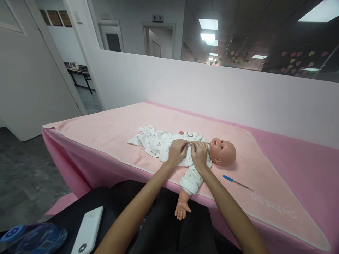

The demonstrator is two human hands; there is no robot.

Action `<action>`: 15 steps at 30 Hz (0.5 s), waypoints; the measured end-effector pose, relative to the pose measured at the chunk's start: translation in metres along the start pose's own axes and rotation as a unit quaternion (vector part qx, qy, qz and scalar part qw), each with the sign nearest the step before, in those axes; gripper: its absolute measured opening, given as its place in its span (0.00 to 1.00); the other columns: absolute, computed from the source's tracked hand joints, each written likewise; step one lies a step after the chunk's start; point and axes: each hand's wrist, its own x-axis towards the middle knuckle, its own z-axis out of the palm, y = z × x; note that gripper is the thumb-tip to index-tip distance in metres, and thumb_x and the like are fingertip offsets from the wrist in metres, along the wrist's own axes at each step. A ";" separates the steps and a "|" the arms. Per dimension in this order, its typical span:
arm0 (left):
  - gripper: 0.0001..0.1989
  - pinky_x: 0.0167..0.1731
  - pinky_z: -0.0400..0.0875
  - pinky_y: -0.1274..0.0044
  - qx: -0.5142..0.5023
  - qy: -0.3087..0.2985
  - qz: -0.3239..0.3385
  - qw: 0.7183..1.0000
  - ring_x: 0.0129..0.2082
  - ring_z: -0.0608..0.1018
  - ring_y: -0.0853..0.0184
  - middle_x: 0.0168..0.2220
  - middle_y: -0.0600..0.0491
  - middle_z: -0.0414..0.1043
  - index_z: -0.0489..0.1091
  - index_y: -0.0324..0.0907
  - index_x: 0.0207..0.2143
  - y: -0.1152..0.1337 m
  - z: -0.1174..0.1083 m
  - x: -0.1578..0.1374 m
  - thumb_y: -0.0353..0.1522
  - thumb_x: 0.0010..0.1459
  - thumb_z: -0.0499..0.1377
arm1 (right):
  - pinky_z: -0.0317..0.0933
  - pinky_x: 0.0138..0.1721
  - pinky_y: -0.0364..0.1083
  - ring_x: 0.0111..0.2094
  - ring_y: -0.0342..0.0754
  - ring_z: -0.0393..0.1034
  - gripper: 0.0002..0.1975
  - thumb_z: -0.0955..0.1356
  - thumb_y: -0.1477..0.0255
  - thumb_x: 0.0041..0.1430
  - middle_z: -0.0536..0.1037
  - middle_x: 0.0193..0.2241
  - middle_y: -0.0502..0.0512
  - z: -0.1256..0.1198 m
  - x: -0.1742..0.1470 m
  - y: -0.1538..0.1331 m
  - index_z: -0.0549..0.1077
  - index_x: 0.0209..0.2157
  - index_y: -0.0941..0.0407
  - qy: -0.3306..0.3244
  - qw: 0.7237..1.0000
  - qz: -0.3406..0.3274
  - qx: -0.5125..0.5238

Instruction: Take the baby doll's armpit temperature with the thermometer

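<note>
A baby doll lies on its back with its bald head to the right. It wears a white printed top and matching white bottoms, whose ends lie flat at the left. My left hand and my right hand are close together over the doll's chest. Their bent fingertips pinch the front of the top, though the exact grip is partly hidden. One doll hand hangs over the table's near edge, above my lap. To the right of my right arm lies a thin blue-ended stick, like a thermometer.
A light pink mat covers much of the darker pink tablecloth. A low white wall with glass above borders the far side. At lower left are a white phone-like device and a blue-capped plastic bottle.
</note>
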 end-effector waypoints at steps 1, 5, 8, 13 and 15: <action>0.09 0.39 0.63 0.73 -0.001 0.000 -0.002 1.000 0.37 0.71 0.66 0.34 0.54 0.73 0.68 0.44 0.34 0.000 0.000 0.000 0.29 0.57 0.49 | 0.49 0.49 0.49 0.34 0.46 0.66 0.10 0.59 0.75 0.59 0.76 0.31 0.52 0.000 0.000 0.000 0.71 0.33 0.56 0.001 1.000 0.001 0.002; 0.07 0.38 0.63 0.73 0.002 -0.005 -0.017 1.000 0.36 0.71 0.65 0.32 0.53 0.71 0.66 0.43 0.31 0.001 -0.002 0.000 0.32 0.57 0.50 | 0.49 0.49 0.49 0.35 0.46 0.66 0.10 0.59 0.75 0.59 0.76 0.31 0.53 0.000 -0.001 0.000 0.71 0.33 0.56 0.002 1.000 -0.001 0.007; 0.08 0.38 0.62 0.73 -0.001 -0.014 -0.018 1.000 0.35 0.70 0.66 0.32 0.53 0.70 0.65 0.43 0.30 0.001 -0.004 0.001 0.35 0.57 0.50 | 0.49 0.50 0.49 0.35 0.46 0.66 0.10 0.59 0.75 0.59 0.76 0.32 0.53 0.000 -0.001 -0.001 0.71 0.33 0.56 -0.003 1.000 -0.003 0.006; 0.08 0.37 0.62 0.74 -0.004 -0.023 -0.009 1.000 0.34 0.69 0.66 0.32 0.54 0.70 0.64 0.43 0.30 0.002 -0.004 0.000 0.35 0.58 0.49 | 0.49 0.51 0.50 0.35 0.46 0.66 0.09 0.59 0.76 0.58 0.76 0.31 0.53 0.000 -0.001 -0.002 0.70 0.33 0.56 0.003 1.000 0.002 0.012; 0.07 0.38 0.62 0.74 -0.007 -0.003 -0.003 1.000 0.34 0.69 0.66 0.33 0.53 0.70 0.64 0.43 0.32 0.002 -0.004 -0.001 0.35 0.58 0.49 | 0.49 0.51 0.50 0.35 0.47 0.66 0.08 0.59 0.76 0.57 0.76 0.31 0.53 -0.001 0.000 -0.002 0.70 0.33 0.56 0.011 1.000 0.007 0.019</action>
